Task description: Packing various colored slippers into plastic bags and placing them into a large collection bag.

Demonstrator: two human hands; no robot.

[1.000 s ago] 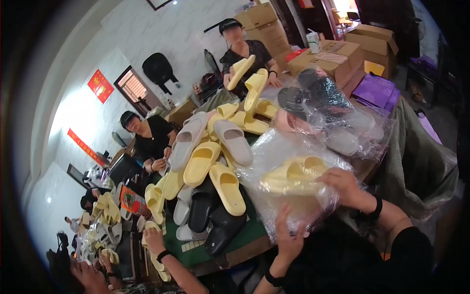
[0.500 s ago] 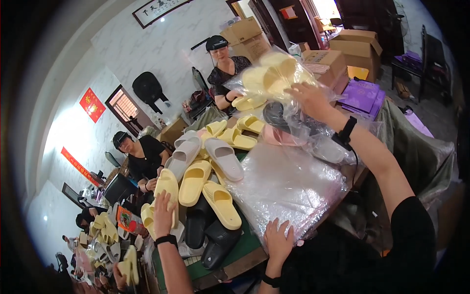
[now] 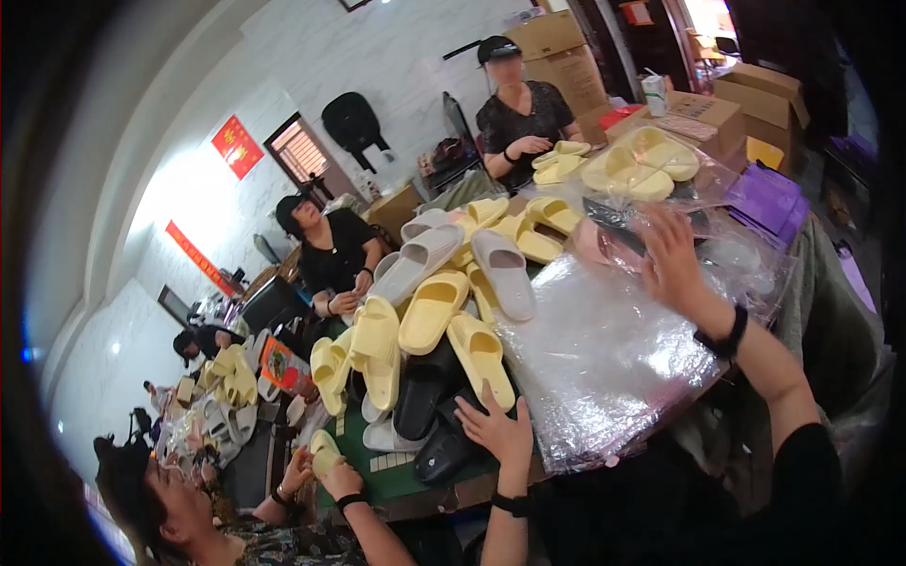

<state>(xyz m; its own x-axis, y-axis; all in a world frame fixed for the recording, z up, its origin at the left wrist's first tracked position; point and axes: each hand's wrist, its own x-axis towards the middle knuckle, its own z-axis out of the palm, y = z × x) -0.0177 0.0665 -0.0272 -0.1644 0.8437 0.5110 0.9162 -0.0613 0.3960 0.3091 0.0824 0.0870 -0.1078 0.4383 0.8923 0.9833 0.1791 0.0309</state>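
Note:
My right hand (image 3: 672, 259) hovers over the bagged pile with its fingers apart and nothing held. Just beyond it lies a clear bag of yellow slippers (image 3: 642, 165), set on other bagged pairs, among them a pink slipper (image 3: 593, 241). My left hand (image 3: 497, 429) is open with fingers spread, at the lower end of a loose yellow slipper (image 3: 479, 357); I cannot tell whether they touch. Beside that hand are black slippers (image 3: 444, 451). Between my hands spreads a stack of clear plastic bags (image 3: 613, 363).
Loose grey slippers (image 3: 505, 274) and yellow ones heap on the green tabletop (image 3: 377, 486). A co-worker at left holds a yellow slipper (image 3: 326, 453); another stands across the table beside a yellow pair (image 3: 559, 162). Purple bags (image 3: 769, 203) and cardboard boxes (image 3: 703, 123) are at far right.
My right hand has let go of the bagged yellow slippers, which now lie on the pile. My left hand has moved from the plastic stack toward the loose slippers. The left co-worker has come into view.

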